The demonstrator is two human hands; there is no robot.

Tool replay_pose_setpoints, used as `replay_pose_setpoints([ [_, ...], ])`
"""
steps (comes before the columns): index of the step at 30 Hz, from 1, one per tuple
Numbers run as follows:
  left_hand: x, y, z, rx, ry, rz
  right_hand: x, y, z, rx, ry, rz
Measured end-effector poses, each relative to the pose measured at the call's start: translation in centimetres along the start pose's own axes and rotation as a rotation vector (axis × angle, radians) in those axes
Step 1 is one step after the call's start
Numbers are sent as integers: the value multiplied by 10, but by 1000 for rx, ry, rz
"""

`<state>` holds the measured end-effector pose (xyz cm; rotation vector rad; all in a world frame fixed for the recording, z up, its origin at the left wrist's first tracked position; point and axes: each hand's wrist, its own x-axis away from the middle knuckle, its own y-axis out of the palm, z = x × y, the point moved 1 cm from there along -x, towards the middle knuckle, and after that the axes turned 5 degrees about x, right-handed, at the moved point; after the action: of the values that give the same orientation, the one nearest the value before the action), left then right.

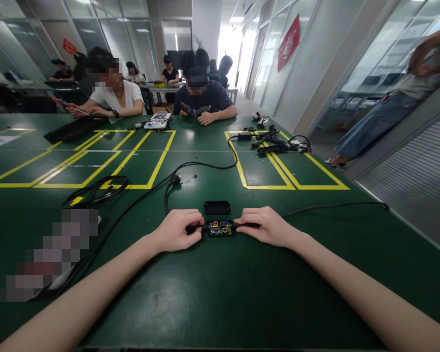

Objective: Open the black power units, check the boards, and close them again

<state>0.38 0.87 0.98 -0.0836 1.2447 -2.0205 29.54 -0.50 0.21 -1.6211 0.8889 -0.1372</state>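
A small black box lies open on the green table, with a circuit board [220, 229] showing copper-coloured coils and blue and yellow wires inside. From the left, my left hand [179, 230] pinches the black cable where it enters the box. On the other side my right hand [264, 226] is closed on the black cable [333, 204] that runs off to the right table edge. Just behind the box rests its black cover [217, 207], hollow side up. A black plug [175, 180] with metal pins lies beyond my left hand, on a cable leading down towards it.
The green table [161, 303] carries yellow tape lines. A coiled black cable [97, 191] lies at left beside a blurred-out object [55, 259]. Another cable crosses to a pile of black parts [275, 143] at far right. Two people sit opposite; one holds a dark tool [187, 108].
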Motion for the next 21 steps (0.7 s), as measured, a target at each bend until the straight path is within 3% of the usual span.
replay_pose_setpoints([
  [4,-1,2,0,-28,-20,-12,0,-1,1,84,-20,-20],
  [10,-2,4,-2,-49,-10,83,-5,3,4,194,-73,27],
  [21,1,5,-8,-13,37,38,-5,-1,3,175,-78,-38],
])
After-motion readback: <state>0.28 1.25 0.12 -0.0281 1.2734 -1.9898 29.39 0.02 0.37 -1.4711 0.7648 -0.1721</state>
